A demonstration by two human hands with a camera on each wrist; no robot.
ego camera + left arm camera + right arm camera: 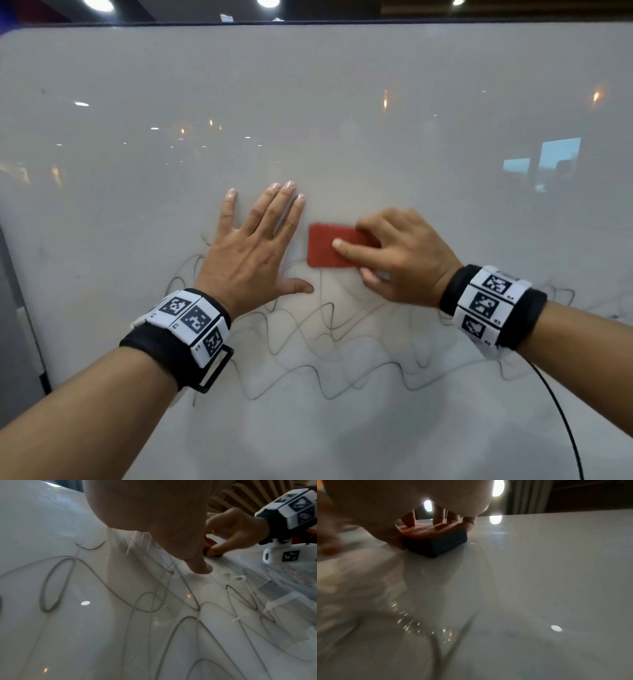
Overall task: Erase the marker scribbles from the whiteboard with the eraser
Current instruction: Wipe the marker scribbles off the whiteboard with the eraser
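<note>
A large whiteboard (342, 102) fills the head view. Thin grey marker scribbles (342, 342) loop across its lower middle, also seen close up as scribbles (137, 601) in the left wrist view. My right hand (394, 253) grips a red-topped eraser (329, 246) by its sides, index finger laid on top, pressing it flat to the board just above the scribbles. The right wrist view shows the eraser (436, 539) with a dark felt underside. My left hand (257, 240) lies flat on the board with straight spread fingers, left of the eraser.
The board's upper half carries only faint smears and light reflections. Its dark frame edge (20, 308) runs down the left side. A black cable (561, 421) hangs from my right wristband across the board's lower right.
</note>
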